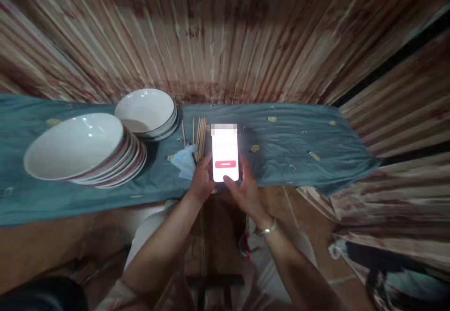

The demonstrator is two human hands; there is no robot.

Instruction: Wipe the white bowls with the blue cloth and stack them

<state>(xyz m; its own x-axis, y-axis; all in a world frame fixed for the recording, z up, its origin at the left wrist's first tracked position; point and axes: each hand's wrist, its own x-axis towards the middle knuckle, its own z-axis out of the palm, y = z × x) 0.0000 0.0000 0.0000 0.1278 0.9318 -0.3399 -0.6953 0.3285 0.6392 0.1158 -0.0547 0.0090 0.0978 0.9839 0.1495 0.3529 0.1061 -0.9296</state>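
Head view: a slim, glowing, white-screened smartphone (225, 148) is held up between both bare hands, in front of the person, over the near edge of a teal, patterned cloth table cover (298, 154).
Long axis of phone: points away from the body, near end between the wrists, far end toward the curtain.
Left hand (202, 180): fingers curled around the phone's lower left edge; thumb beside the edge, not across the glass.
Right hand (246, 189): fingers closed in along the lower right edge; thumb laid over the bottom of the screen. Touching or just above the glass: cannot tell.
Thumb to red bar: a rounded, pinkish-red bar (225, 164) on the screen lies just beyond the right thumb tip, along the phone's long axis. Right thumb is the nearer one.
Left of phone: a crumpled, pale blue cloth (184, 162) near the left hand, with thin, light wooden sticks (201, 135) just beyond it.
Further left: a stack of large, white, red-rimmed bowls (75, 147); behind it, a stack of smaller, white, shallow bowls (145, 109). Both apart from the hands.
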